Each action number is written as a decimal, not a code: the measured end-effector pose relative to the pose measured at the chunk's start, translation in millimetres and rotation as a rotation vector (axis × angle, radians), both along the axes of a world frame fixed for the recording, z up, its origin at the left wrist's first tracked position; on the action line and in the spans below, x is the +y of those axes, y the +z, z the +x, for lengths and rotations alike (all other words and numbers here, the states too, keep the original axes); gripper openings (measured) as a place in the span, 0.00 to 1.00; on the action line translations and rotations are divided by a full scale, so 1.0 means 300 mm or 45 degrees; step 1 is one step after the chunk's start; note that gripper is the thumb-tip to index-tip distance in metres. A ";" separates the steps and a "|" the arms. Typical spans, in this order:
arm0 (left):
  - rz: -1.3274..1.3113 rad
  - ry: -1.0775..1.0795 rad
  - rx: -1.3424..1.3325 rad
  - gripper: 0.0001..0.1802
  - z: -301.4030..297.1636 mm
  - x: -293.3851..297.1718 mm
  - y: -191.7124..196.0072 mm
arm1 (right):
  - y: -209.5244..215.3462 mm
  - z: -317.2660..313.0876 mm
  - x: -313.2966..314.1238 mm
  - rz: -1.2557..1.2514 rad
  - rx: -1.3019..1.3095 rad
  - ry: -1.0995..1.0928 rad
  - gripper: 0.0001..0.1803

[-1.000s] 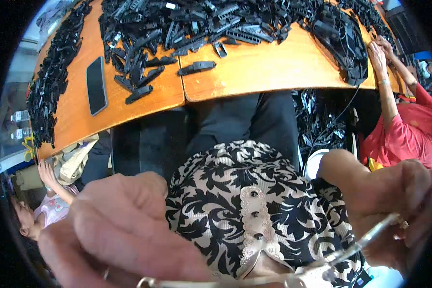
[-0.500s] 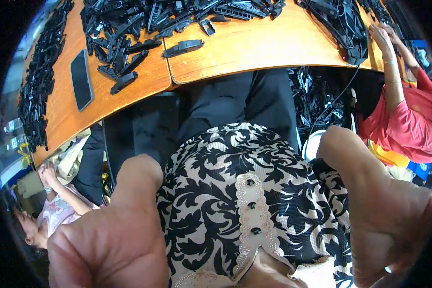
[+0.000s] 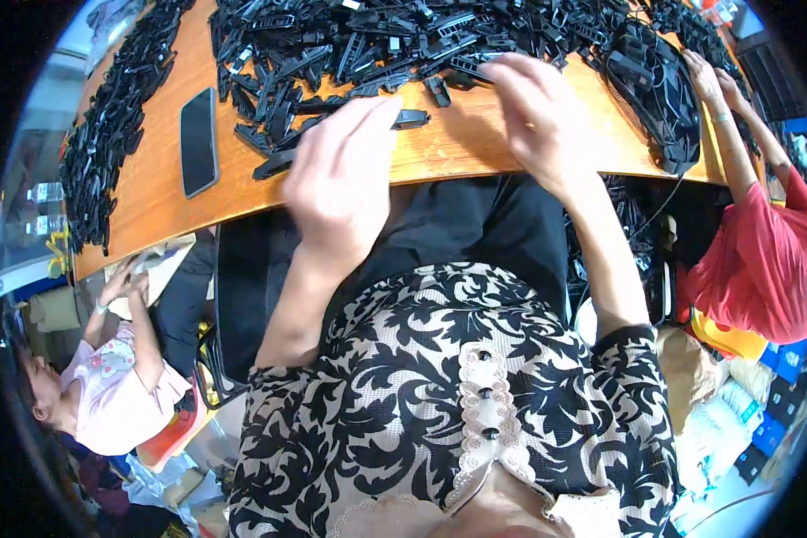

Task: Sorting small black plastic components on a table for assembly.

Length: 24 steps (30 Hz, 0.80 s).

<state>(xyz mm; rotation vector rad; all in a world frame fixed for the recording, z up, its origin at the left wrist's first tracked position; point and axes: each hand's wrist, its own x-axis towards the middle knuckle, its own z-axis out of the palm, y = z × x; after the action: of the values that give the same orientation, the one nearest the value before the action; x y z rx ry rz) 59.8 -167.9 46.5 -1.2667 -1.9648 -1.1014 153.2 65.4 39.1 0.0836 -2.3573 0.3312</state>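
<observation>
My left hand (image 3: 339,175) is over the front edge of the wooden table (image 3: 457,148), fingers stretched out and slightly blurred, with nothing visible in it. Beneath its fingertips a long black plastic piece (image 3: 412,118) sticks out, partly covered. To the right, my right hand (image 3: 540,121) reaches over the table with its fingers extended, open, near the edge of a large heap of black plastic parts (image 3: 359,49). A small black piece (image 3: 438,91) lies between the two hands. The undersides of both hands are hidden.
A dark phone (image 3: 199,143) lies left of the heap, beside a long row of black parts (image 3: 117,134). A black mesh bag (image 3: 650,99) rests at the right. Co-workers sit on both sides, one in a pink top (image 3: 108,403), one in a red top (image 3: 753,269).
Both hands have moved up and forward from beside my body to over the table. The view has shifted, showing more of the heap.
</observation>
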 end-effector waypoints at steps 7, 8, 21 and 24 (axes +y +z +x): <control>-0.516 0.075 -0.026 0.17 -0.051 0.044 -0.173 | -0.143 -0.123 0.001 0.247 -0.257 -0.061 0.19; -0.481 0.061 -0.056 0.16 -0.041 0.046 -0.178 | -0.132 -0.115 -0.001 0.206 -0.258 -0.062 0.19; -0.172 0.069 -0.289 0.17 -0.005 -0.068 -0.210 | -0.133 -0.058 -0.040 -0.555 -0.253 0.202 0.11; -0.125 0.082 -0.230 0.17 -0.009 -0.102 -0.238 | -0.135 -0.036 -0.061 -0.466 -0.252 0.146 0.08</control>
<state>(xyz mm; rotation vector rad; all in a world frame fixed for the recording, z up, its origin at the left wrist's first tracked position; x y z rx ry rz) 57.2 -198.6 -24.8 -1.1796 -2.2020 -1.1342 142.3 47.2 -1.2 0.0111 -2.4485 0.8550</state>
